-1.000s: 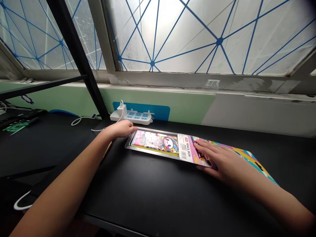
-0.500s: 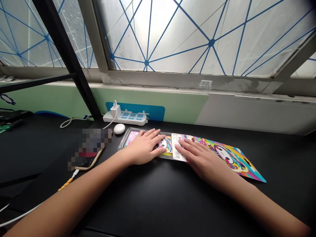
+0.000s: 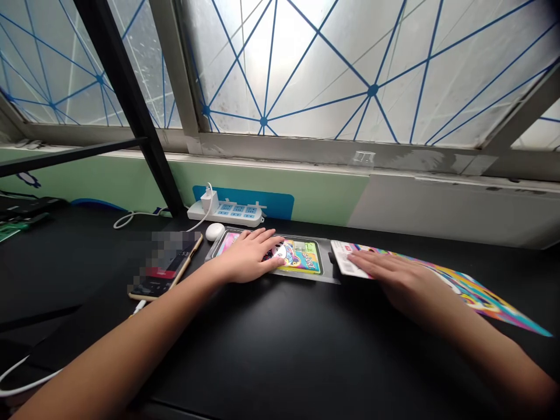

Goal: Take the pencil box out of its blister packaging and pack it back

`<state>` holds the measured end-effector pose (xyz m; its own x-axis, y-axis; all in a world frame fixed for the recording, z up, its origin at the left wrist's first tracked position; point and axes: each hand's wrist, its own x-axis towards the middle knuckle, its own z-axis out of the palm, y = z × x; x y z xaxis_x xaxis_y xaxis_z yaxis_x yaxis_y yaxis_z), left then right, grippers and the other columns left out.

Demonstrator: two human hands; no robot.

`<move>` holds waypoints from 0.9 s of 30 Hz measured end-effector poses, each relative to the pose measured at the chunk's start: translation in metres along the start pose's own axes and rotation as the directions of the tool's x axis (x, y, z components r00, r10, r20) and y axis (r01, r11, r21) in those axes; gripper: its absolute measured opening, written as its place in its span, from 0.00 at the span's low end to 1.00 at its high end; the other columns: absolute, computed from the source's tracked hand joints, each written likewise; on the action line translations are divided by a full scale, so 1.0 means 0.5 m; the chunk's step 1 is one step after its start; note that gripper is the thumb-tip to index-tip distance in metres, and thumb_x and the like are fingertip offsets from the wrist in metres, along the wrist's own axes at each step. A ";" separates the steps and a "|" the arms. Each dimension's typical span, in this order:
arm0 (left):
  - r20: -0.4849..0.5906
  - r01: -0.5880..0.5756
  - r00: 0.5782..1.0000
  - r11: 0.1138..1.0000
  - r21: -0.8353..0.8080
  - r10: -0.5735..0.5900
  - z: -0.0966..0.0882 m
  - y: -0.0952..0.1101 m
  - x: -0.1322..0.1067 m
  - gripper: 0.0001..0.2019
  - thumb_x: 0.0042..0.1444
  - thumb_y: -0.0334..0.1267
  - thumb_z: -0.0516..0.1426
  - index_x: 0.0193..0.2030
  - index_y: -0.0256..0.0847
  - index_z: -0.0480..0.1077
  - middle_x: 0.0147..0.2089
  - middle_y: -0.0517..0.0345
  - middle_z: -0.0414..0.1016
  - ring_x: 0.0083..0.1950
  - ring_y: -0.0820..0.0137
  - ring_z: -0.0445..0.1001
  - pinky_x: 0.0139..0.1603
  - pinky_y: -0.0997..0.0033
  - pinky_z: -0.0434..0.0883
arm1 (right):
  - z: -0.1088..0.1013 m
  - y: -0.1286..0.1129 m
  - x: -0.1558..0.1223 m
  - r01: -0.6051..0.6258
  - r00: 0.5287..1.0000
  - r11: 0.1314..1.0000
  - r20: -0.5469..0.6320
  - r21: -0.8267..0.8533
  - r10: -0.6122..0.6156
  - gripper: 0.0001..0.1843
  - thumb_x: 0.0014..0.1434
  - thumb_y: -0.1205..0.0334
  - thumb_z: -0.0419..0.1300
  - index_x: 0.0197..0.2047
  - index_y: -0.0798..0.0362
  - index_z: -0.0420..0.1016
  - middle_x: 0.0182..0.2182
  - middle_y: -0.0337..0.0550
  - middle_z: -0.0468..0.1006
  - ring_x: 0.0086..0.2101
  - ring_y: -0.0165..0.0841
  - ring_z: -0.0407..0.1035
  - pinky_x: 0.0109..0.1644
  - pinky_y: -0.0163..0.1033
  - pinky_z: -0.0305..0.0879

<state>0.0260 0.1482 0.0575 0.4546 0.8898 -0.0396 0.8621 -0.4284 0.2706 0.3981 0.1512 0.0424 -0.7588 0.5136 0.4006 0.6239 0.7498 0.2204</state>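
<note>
My left hand point(image 3: 250, 255) lies with its fingers spread on a clear plastic blister pack point(image 3: 330, 265). Inside the pack, partly covered by that hand, is a bright cartoon-printed packet point(image 3: 301, 256) in yellow, blue and pink. Past the pack's right end, my right hand point(image 3: 400, 280) has its fingers together over a long cardboard backing card point(image 3: 485, 291), white at its left end and colourful beyond. The thumb is hidden, seemingly beneath the card. The card is apart from the pack and tilted, with its far right corner reaching toward the right.
A phone point(image 3: 168, 265) with a cable plugged in lies to the left. Behind the pack are a small white rounded case point(image 3: 215, 232) and a white power strip point(image 3: 227, 211) with a charger. A black metal post point(image 3: 131, 105) slants up at the left, before the window.
My right hand has moved right with the backing card, uncovering more of the packet and the pack's right end. My left hand has stayed on the pack. The view has shifted slightly.
</note>
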 end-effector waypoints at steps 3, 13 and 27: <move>-0.050 -0.006 0.999 1.000 -0.011 0.005 0.006 -0.010 0.004 0.33 0.70 0.61 0.46 0.75 0.48 0.56 0.79 0.48 0.48 0.80 0.54 0.44 0.75 0.43 0.47 | -0.041 -0.015 0.012 -0.010 0.993 0.997 -0.115 -0.081 0.000 0.35 0.65 0.77 0.50 0.72 0.45 0.60 0.61 0.45 0.77 0.55 0.43 0.76 0.63 0.59 0.67; -0.252 -0.093 0.960 0.988 0.126 0.123 0.051 0.039 0.021 0.34 0.69 0.62 0.47 0.70 0.39 0.63 0.74 0.41 0.62 0.75 0.45 0.57 0.71 0.38 0.56 | -0.016 -0.368 0.068 0.292 0.941 0.951 -0.147 -0.102 -0.305 0.22 0.66 0.71 0.48 0.55 0.60 0.79 0.52 0.53 0.83 0.48 0.49 0.80 0.47 0.49 0.77; -0.117 -0.118 0.985 0.990 0.081 0.127 0.035 0.049 0.029 0.36 0.68 0.61 0.50 0.74 0.41 0.57 0.77 0.45 0.56 0.77 0.47 0.52 0.72 0.41 0.56 | 0.094 -0.364 0.227 0.061 0.989 0.972 0.116 0.228 -0.089 0.23 0.69 0.53 0.58 0.57 0.63 0.76 0.51 0.60 0.82 0.52 0.52 0.75 0.57 0.56 0.71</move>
<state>0.0575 0.1477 0.0466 0.5308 0.8405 0.1083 0.8178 -0.5415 0.1947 0.1897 0.0924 0.0057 -0.8280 0.4896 0.2733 0.5174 0.8550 0.0361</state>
